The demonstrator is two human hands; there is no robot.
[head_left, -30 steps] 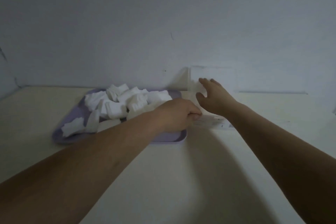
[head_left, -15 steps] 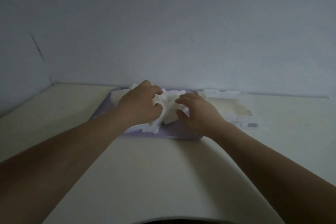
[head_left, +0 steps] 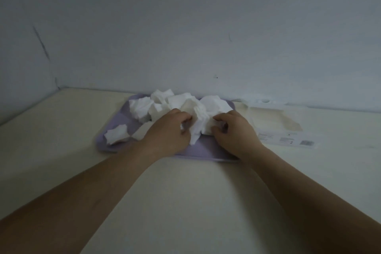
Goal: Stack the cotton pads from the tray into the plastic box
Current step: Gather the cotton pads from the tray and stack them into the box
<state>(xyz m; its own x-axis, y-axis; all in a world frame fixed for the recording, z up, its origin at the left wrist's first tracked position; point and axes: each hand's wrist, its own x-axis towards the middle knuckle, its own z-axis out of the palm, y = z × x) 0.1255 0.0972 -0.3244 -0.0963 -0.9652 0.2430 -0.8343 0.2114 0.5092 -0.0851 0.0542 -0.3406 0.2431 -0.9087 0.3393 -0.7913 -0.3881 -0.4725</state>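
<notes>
A lilac tray lies on the pale table near the wall, heaped with several white cotton pads. My left hand and my right hand are both over the tray's middle, fingers curled round a bunch of pads held between them. The clear plastic box lies just right of the tray, open, with its lid back against the wall. What lies inside the box is hard to make out.
The grey wall runs close behind the tray and box. A side wall meets it at the far left corner. The cream table stretches toward me in front of the tray.
My right hand left the box lid and came over the tray. My left hand moved from the tray's right edge into the pile. Both now grip pads; the view shifted a little.
</notes>
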